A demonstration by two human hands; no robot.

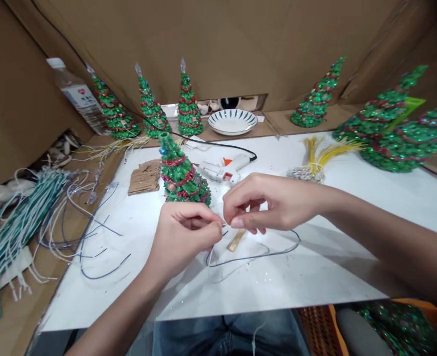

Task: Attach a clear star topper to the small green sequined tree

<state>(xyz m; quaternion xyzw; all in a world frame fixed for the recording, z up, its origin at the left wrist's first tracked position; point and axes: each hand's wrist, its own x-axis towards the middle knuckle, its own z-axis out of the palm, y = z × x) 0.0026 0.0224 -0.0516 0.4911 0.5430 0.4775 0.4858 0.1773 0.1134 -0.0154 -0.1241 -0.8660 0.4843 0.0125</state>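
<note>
My left hand and my right hand meet fingertip to fingertip above the white board. Each pinches thumb against forefinger on thin wire; the exact ends between the fingers are too small to make out. From there a dark blue wire loops out over the board, with a pale wire beside it. A short gold-brown strip lies just under my right fingers. Right behind my left hand a green tinsel Christmas tree with red garland stands upright, its top bare. The white glue gun rests behind my right hand.
Finished-looking trees with clear tips line the back, others stand right. Wire bundles lie left and back right. A striped plate, water bottle and cardboard scrap are around. A black cord crosses behind.
</note>
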